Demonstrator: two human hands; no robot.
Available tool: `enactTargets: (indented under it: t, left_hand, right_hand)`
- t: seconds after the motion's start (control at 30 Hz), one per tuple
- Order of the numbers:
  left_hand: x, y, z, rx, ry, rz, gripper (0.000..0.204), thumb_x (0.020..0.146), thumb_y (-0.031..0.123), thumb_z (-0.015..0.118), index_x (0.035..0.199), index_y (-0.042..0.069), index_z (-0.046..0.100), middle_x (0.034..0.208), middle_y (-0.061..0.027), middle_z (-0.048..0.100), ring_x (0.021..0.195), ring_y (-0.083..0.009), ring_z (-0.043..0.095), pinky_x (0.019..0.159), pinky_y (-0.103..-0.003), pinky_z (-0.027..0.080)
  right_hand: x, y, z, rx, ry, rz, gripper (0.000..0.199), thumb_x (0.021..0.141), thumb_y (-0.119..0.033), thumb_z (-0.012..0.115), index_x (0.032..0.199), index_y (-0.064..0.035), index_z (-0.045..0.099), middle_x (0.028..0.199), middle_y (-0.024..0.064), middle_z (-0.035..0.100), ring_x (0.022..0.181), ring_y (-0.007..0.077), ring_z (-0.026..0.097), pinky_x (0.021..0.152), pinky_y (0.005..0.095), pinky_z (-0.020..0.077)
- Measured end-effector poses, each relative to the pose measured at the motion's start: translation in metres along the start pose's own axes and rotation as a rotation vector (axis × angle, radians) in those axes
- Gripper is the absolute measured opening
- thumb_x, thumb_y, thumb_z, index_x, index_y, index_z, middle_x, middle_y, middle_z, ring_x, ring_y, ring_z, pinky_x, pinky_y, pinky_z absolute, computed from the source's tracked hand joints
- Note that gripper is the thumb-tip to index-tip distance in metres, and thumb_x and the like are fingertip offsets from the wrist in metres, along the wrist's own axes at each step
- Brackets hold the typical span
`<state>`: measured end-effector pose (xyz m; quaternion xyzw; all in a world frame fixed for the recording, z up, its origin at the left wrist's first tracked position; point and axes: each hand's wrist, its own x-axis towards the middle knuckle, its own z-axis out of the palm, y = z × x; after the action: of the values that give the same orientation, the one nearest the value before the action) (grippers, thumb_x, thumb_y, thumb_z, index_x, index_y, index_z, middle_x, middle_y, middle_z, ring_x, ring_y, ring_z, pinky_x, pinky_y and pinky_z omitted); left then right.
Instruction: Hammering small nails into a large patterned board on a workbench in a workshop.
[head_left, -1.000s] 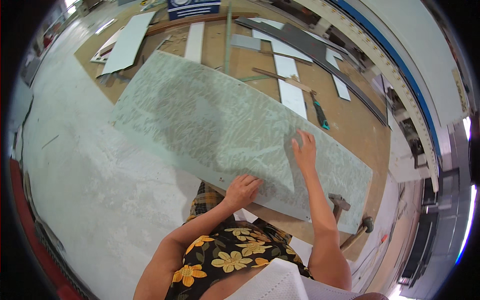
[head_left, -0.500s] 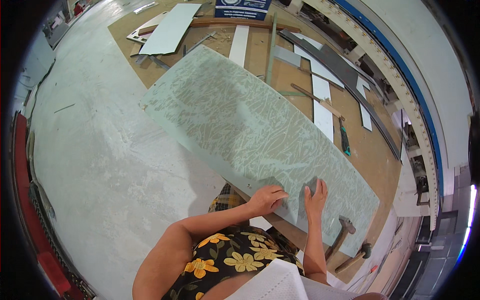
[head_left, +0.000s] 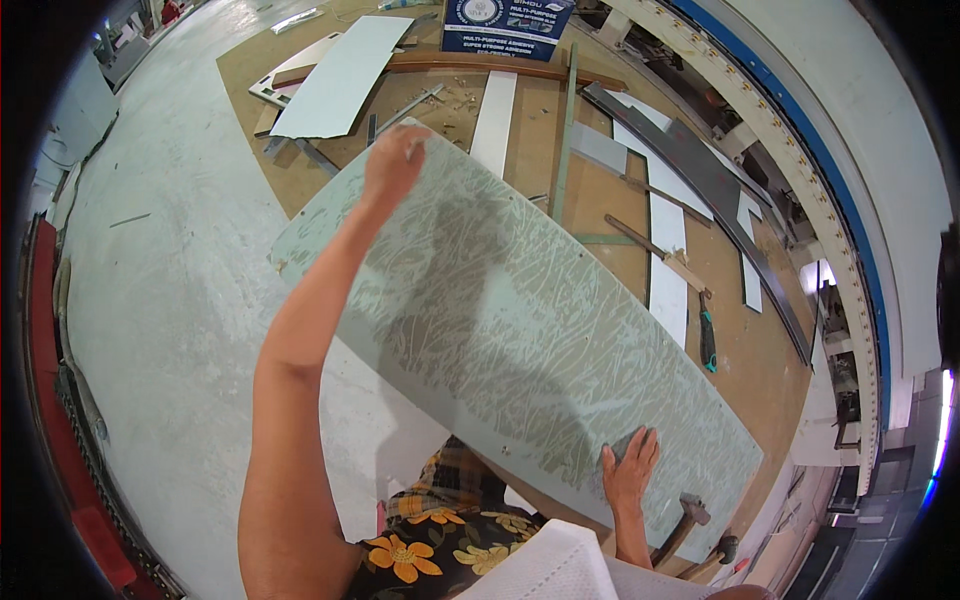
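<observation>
A long pale green panel (head_left: 540,300), streaked all over with brownish-grey marks, lies diagonally across the worktable. My left hand (head_left: 393,160) is stretched out to the panel's far left corner. Its fingers are curled together, and whatever they may hold is too small to make out. Near the panel's right end, my right hand (head_left: 630,472) rests flat with the fingers spread, holding nothing. Beside it, a hammer (head_left: 692,512) lies with its head on the panel. A second hammer (head_left: 728,548) with a dark head sits just past that, partly hidden.
Beyond the panel, the brown worktable (head_left: 620,285) carries white strips (head_left: 495,120), dark metal strips (head_left: 700,180) and a tool with a teal handle (head_left: 707,340). A white sheet (head_left: 345,75) and a blue box (head_left: 505,30) stand at the back. A large machine (head_left: 850,200) borders the right.
My left hand has moved from the panel's near edge up to its far left corner. My right hand stays on the panel, now with its fingers spread wider.
</observation>
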<state>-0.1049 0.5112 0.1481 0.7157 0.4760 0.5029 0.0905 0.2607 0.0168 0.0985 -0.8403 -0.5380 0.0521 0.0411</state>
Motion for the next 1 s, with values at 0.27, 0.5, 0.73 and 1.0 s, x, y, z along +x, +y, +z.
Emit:
enactTargets:
  t: [0.27,0.5,0.73,1.0]
  left_hand:
    - [0.095,-0.114,0.052,0.109,-0.313,-0.420,0.036,0.089,0.042,0.059,0.105,0.014,0.075,0.107,-0.0197,0.070,0.104,-0.0374,0.065,0.091,-0.044,0.049]
    - [0.106,-0.172,0.075,0.301,-0.403,-0.585,0.067,0.090,0.056,0.054,0.105,-0.007,0.070,0.113,-0.0340,0.063,0.115,-0.0444,0.059,0.099,-0.046,0.045]
    - [0.104,-0.158,0.082,0.258,-0.189,-0.333,0.026,0.088,0.024,0.060,0.098,0.006,0.075,0.101,-0.0201,0.071,0.099,-0.0362,0.067,0.090,-0.043,0.051]
    - [0.129,-0.141,0.089,0.071,-0.038,-0.349,0.027,0.081,0.003,0.055,0.095,0.009,0.077,0.099,-0.0148,0.073,0.096,-0.0303,0.069,0.089,-0.037,0.052]
  right_hand:
    - [0.002,-0.001,-0.007,0.018,-0.089,0.050,0.082,0.093,-0.036,0.062,0.148,0.0092,0.023,0.152,0.0345,0.017,0.137,0.0531,0.022,0.110,0.0599,0.0250]
    - [0.007,-0.010,-0.011,0.015,-0.145,0.083,0.085,0.094,-0.042,0.059,0.150,0.0076,0.019,0.153,0.0342,0.016,0.136,0.0549,0.022,0.109,0.0618,0.0247]
    - [0.007,-0.008,-0.011,-0.004,-0.127,0.107,0.085,0.094,-0.041,0.059,0.150,0.0074,0.019,0.153,0.0336,0.016,0.137,0.0552,0.021,0.110,0.0621,0.0224]
    - [0.007,-0.009,-0.012,0.016,-0.137,0.082,0.085,0.093,-0.040,0.059,0.151,0.0073,0.018,0.154,0.0341,0.015,0.138,0.0545,0.020,0.110,0.0617,0.0226]
